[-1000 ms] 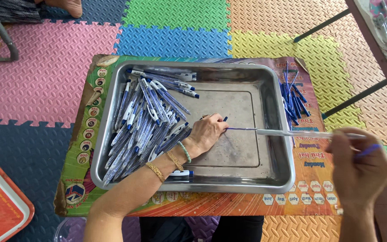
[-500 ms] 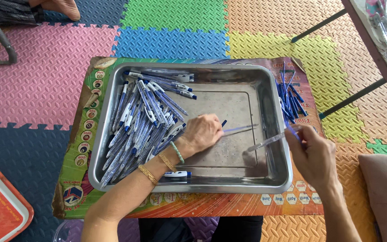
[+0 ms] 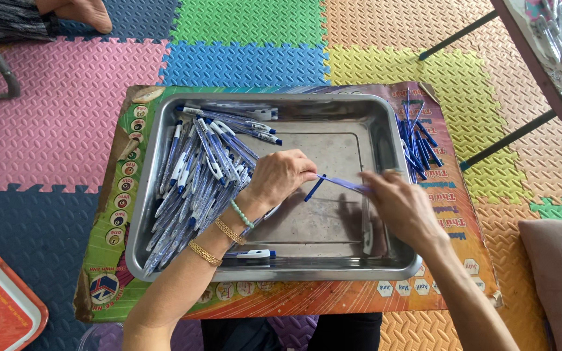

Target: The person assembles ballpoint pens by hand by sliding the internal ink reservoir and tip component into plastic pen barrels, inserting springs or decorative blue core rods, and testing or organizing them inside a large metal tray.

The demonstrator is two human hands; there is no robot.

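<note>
Over the steel tray (image 3: 164,195), the right hand (image 3: 403,209) has swung in from the right, both hands' grips now pinching one blue pen (image 3: 333,184) with the left hand (image 3: 280,177).

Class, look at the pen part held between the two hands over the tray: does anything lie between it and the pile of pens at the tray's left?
Only the left hand itself sits between the pen part and the pile of pens; otherwise the tray bottom there is bare.

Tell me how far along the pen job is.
Done: a big pile of pens fills the metal tray's left side. In hand: the left hand and right hand meet on one pen. Left: loose blue parts beside the tray.
</note>
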